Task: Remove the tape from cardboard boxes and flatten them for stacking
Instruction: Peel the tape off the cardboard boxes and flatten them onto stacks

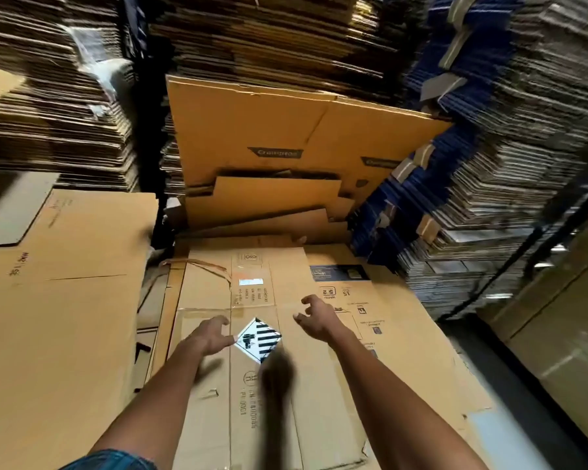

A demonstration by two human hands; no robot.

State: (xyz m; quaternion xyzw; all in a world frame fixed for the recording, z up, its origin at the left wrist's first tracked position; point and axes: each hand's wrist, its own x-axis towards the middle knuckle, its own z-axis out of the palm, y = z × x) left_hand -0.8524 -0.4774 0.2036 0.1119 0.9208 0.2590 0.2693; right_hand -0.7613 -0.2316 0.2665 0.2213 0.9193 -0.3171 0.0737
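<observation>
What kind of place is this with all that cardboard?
Probably a cardboard recycling or storage warehouse. Tall stacks of flattened boxes rise on every side, a blue-edged stack leans nearby, and the hands reach over a flattened box with a hazard label.

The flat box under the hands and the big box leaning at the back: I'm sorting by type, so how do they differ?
The flat box lies flat on the pile; the leaning box stands tilted against the stacks. The flat box carries a black-and-white diamond label and much print; the leaning box shows only small dark logos. The flat box is paler brown, the leaning box more orange. Both are flattened cardboard.
</observation>
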